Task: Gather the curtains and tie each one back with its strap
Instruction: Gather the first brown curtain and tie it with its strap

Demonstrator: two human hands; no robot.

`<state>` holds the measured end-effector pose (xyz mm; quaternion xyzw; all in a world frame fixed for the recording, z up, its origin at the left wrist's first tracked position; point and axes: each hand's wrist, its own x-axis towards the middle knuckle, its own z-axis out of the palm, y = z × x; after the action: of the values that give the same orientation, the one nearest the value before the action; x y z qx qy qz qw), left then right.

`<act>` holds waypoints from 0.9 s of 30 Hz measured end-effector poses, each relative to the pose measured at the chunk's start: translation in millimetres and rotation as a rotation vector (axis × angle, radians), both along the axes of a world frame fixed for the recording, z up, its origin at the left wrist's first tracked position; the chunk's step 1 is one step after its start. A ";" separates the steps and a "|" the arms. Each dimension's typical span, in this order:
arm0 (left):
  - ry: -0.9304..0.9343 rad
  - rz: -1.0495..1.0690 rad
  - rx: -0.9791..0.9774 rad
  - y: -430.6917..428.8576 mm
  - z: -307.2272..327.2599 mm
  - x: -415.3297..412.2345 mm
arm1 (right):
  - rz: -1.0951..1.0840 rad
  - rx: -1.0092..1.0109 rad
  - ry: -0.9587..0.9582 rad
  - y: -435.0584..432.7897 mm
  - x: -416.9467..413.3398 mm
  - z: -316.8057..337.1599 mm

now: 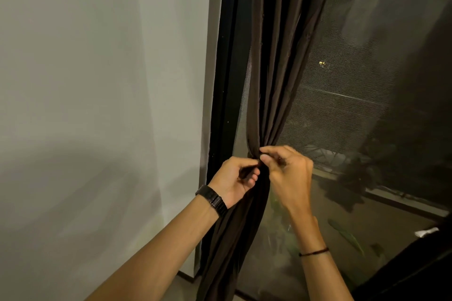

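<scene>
I am looking at the brown curtain point(271, 80), which is hanging against the left edge of the window, its folds drawn into a narrow waist and flaring again below. Both hands are meeting at that waist. The left hand point(234, 178) is curling its fingers round a dark end of cloth, and the right hand point(286, 168) is pinching with thumb and forefinger just beside it. I take the dark band at the pinch to be the strap point(250, 154), though it is blending with the folds. The tie looks close to done on this curtain.

To do it well, I am thinking the ends should be pulled level and snug. One hand should be bracing the bundle so that no fold slips out from under the band.

Around this, a pale wall point(97, 105) is filling the left side. A black frame point(225, 80) is running down beside the curtain, and a mesh screen point(354, 105) is covering dark glass on the right. A black watch point(212, 199) is sitting on the left wrist, a thin thread band point(314, 252) on the right.
</scene>
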<state>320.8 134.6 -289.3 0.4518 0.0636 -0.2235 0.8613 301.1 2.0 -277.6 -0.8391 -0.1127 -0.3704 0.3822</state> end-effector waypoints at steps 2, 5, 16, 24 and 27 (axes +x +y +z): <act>-0.004 -0.004 -0.045 2.5 -4.2 -2.4 | -0.027 0.060 -0.034 5.7 0.6 -6.2; 0.006 -0.005 -0.103 7.5 -7.3 -4.2 | -0.056 -0.087 -0.172 9.4 0.1 -22.5; -0.144 -0.123 0.103 24.8 -4.5 4.0 | 0.030 -0.553 0.058 -20.2 10.0 -38.5; -0.338 -0.154 0.346 35.3 -5.3 14.1 | 0.050 -0.786 0.270 -21.6 7.2 -24.6; -0.367 -0.128 0.367 38.8 -6.8 17.4 | -0.057 -0.844 0.334 -6.8 -3.4 -15.2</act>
<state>338.2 173.4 -296.0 0.6367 -0.0827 -0.1763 0.7461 297.7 -4.8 -292.8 -0.9724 -0.1674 -0.1621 0.0092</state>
